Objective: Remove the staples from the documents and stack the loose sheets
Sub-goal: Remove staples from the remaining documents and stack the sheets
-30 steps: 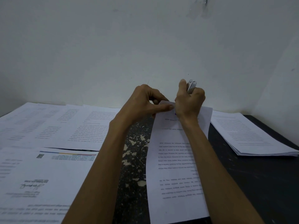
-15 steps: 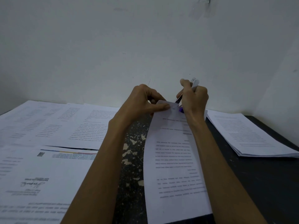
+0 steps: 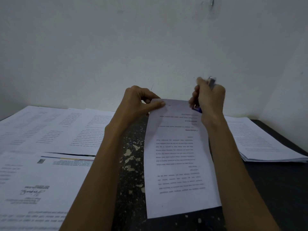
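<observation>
The left hand (image 3: pixel 138 104) pinches the far corner of the document (image 3: pixel 176 155) at the middle of the table (image 3: pixel 131 164). The right hand (image 3: pixel 210 99) is fisted round a staple remover (image 3: pixel 212 81) beside that edge. A stack (image 3: pixel 266 144) lies at the right edge (loose sheets, probably). Papers (image 3: pixel 50 139) cover the left side, so much seems left.
</observation>
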